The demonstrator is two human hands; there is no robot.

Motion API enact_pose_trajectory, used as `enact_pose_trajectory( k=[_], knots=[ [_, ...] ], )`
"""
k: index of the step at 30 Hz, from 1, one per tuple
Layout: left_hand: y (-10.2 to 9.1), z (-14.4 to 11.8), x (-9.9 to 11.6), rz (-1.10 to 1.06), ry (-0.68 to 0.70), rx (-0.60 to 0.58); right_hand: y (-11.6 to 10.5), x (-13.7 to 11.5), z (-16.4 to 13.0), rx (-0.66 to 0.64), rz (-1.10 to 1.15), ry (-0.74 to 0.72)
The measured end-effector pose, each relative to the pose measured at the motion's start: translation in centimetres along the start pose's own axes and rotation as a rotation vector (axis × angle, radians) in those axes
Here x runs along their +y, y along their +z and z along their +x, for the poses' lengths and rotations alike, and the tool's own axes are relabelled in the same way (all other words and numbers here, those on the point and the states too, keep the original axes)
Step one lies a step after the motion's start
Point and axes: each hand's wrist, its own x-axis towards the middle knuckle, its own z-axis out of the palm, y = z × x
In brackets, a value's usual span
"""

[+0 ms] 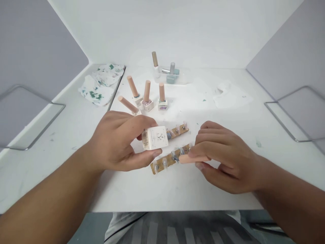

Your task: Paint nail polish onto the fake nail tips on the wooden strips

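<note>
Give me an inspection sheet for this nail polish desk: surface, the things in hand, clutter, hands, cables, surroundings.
Surface: white table, small green flecks on it.
Things in hand: white square nail polish bottle, held sideways; peach brush cap, off the bottle, its brush at the near wooden strip of clear nail tips; a second strip behind.
Clutter: four peach-capped polish bottles, green-stained tissues, clear tray of teal bottles, white wipe.
Hands: left hand grips the bottle; right hand pinches the cap.
Cables: nothing seen.
Surroundings: grey side panels with metal wire stands, white back wall.
</note>
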Motion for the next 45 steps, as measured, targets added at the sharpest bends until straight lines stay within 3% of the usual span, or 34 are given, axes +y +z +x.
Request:
enact_pose_trajectory(
  k=[6, 10, 14, 21, 28, 34, 40, 45],
  knots=[
    [0.04, -0.03, -0.03, -0.002, 0.001, 0.003, 0.06, 0.25, 0.11, 0.082, -0.068, 0.002],
    [0.01, -0.02, 0.0, -0.004, -0.003, -0.009, 0.44, 0.37, 0.06, 0.039, -0.113, 0.026],
    [0.01, 0.03, 0.04, -0.009, -0.001, 0.007, 0.03, 0.14, 0.06, 0.013, -0.015, 0.014],
    [-0.04, -0.06, -0.09, -0.006, 0.003, -0.008, 0.24, 0.17, -0.01, 0.118, -0.1, 0.033],
    [-0.06, -0.02, -0.03, 0.002, -0.009, -0.001, -0.18, -0.12, 0.02, -0.022, 0.042, -0.006],
    [-0.01, -0.02, -0.07, -0.009, -0.002, 0.003, 0.16, 0.02, 0.17, 0.091, -0.068, -0.009],
    [-0.09, -0.1, -0.08, 0.004, -0.006, -0.002, 0.55, -0.22, 0.06, -0.009, -0.068, -0.007],
    [-0.14, -0.14, -0.17, 0.001, 0.0, -0.01, -0.01, -0.45, -0.17, -0.001, 0.012, -0.048]
  ],
)
